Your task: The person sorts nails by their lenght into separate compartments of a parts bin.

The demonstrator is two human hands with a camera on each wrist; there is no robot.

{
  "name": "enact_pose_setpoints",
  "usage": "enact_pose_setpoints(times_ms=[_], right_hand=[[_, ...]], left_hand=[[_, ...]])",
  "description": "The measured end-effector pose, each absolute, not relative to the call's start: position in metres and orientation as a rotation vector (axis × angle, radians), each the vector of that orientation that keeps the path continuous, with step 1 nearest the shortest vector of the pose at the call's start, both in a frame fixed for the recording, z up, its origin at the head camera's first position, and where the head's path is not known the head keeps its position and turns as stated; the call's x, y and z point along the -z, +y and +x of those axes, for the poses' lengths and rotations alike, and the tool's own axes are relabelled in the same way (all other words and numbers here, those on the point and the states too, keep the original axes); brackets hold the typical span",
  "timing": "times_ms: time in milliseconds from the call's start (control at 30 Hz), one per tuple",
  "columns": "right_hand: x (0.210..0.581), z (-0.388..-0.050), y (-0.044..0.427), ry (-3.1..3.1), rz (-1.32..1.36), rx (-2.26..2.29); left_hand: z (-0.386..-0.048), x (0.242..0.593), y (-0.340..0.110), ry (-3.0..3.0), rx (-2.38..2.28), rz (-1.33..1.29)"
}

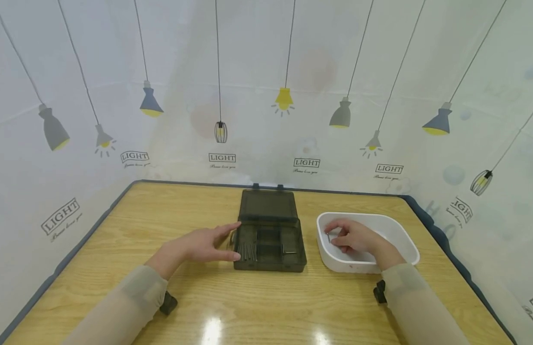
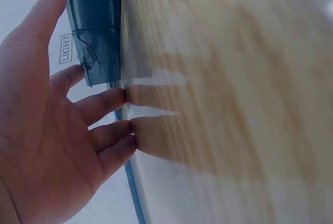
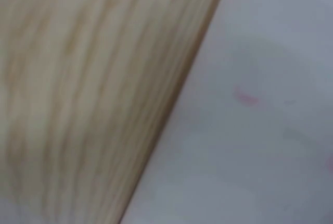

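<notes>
A dark translucent compartment box lies on the table with its lid folded back. Several thin metal rods lie in its left compartment, and another piece is at the right. My left hand spreads round the box's left side, thumb and forefinger at its edges; in the left wrist view the other fingers extend beside the box. Inside a white tub, my right hand pinches a thin metal rod between finger and thumb. Its exact kind is too small to tell.
The wooden table has a dark edge at the back and sides. Behind it hangs a white sheet printed with lamps. The right wrist view holds only blurred wood grain and a pale surface, no hand.
</notes>
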State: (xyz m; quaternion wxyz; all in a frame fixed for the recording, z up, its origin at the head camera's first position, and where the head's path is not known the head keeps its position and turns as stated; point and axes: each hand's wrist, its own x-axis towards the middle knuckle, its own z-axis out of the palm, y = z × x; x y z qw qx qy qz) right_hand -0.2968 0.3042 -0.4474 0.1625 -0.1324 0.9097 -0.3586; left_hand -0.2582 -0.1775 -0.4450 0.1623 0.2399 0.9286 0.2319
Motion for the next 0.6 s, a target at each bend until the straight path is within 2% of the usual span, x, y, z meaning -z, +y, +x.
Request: enact_pose_setpoints(times_ms=[600], right_hand=[[0.448,-0.2962,0.3041,2.596,-0.316,1.011]], left_hand=[[-0.2604,0.448,-0.1783,2.649,-0.653,0.697]])
